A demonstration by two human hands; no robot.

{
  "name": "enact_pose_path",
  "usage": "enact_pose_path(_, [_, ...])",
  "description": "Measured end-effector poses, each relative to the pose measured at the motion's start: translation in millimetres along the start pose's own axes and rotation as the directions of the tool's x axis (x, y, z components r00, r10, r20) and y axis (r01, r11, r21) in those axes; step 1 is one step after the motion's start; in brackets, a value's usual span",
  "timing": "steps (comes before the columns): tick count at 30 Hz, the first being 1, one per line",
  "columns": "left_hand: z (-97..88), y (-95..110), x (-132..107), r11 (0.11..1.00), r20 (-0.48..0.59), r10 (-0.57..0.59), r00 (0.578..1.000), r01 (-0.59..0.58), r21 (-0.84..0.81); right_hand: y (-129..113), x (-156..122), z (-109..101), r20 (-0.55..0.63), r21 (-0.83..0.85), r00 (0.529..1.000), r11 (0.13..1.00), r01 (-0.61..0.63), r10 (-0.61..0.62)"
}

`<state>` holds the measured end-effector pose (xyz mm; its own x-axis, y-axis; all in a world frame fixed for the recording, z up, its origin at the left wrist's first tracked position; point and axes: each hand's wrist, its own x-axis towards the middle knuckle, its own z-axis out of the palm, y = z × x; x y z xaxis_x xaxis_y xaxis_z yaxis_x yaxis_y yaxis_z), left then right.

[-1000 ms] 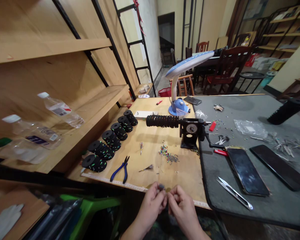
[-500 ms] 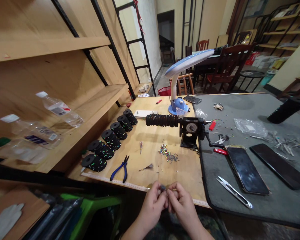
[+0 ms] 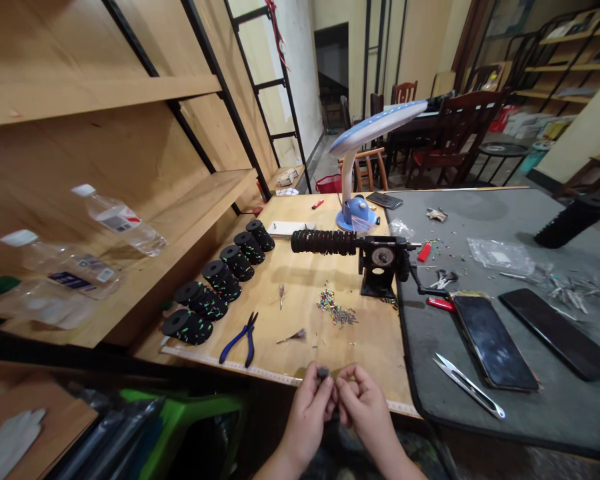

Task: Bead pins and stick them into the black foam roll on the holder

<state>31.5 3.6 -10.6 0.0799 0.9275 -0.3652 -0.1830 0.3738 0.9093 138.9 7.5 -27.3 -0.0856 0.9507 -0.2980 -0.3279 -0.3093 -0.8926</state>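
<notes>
My left hand (image 3: 310,403) is closed, pinching a small dark grey piece (image 3: 323,373) whose end shows above the thumb; its kind is too small to make out. Right beside it, my right hand (image 3: 357,400) is closed too, thumb pressed on the curled fingers, and whatever it grips is hidden. Both hands meet at the wooden table's front edge. Just beyond them lie a small tuft of fine strands (image 3: 295,335) and a pile of tiny coloured beads and grey bits (image 3: 336,308). Blue-handled pliers (image 3: 240,341) rest to the left.
A black hand-cranked winder (image 3: 383,263) carries a dark wrapped roll (image 3: 324,241). Several black foam rolls (image 3: 223,279) line the left side. Behind stands a blue lamp (image 3: 357,212). On the grey mat, right, lie thread snips (image 3: 469,387) and two phones (image 3: 495,340).
My hands have separated very slightly at the fingertips, and the grey piece has shifted a little left with my left hand. The things on the table have stayed put.
</notes>
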Motion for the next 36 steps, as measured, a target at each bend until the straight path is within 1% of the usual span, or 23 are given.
enact_pose_path(4, [1.8,1.8,-1.2,1.000,0.031,0.000,1.000,0.000,-0.018,-0.8,2.6,-1.1,-0.035,-0.016,0.997,0.998,-0.062,0.062])
enact_pose_path(8, [3.0,1.2,-2.1,0.999,0.049,-0.013,0.999,0.015,-0.034,-2.3,2.7,-2.2,-0.045,0.003,0.995,0.996,-0.092,0.092])
enact_pose_path(15, [3.1,2.3,-4.1,0.998,0.095,0.052,0.994,-0.054,0.018,5.4,1.8,-5.5,-0.027,0.150,0.993,0.983,-0.109,0.114])
enact_pose_path(18, [3.0,3.0,-4.8,0.998,0.112,0.062,0.992,-0.065,0.023,5.2,0.8,-4.3,-0.005,0.207,0.991,0.970,-0.129,0.133])
enact_pose_path(25, [2.8,5.2,-6.7,0.999,0.128,-0.035,0.991,0.039,-0.027,-2.0,-0.9,-1.5,0.008,0.331,0.983,0.927,-0.174,0.182])
enact_pose_path(28, [2.4,6.1,-7.1,0.997,0.128,-0.050,0.990,0.057,-0.050,-1.9,-0.5,-3.2,0.007,0.364,0.983,0.915,-0.173,0.183])
enact_pose_path(31, [0.5,3.6,-6.6,0.993,0.131,-0.060,0.990,0.072,-0.092,0.3,-0.3,-4.6,-0.003,0.360,0.987,0.921,-0.149,0.161])
enact_pose_path(33, [-1.4,0.6,-6.4,0.989,0.138,-0.058,0.989,0.075,-0.125,2.4,-0.6,-4.9,-0.016,0.336,0.990,0.933,-0.126,0.140])
enact_pose_path(36, [-2.9,-2.6,-6.6,0.988,0.140,-0.026,0.990,0.046,-0.146,5.4,-1.4,-4.8,-0.034,0.273,0.995,0.958,-0.085,0.098])
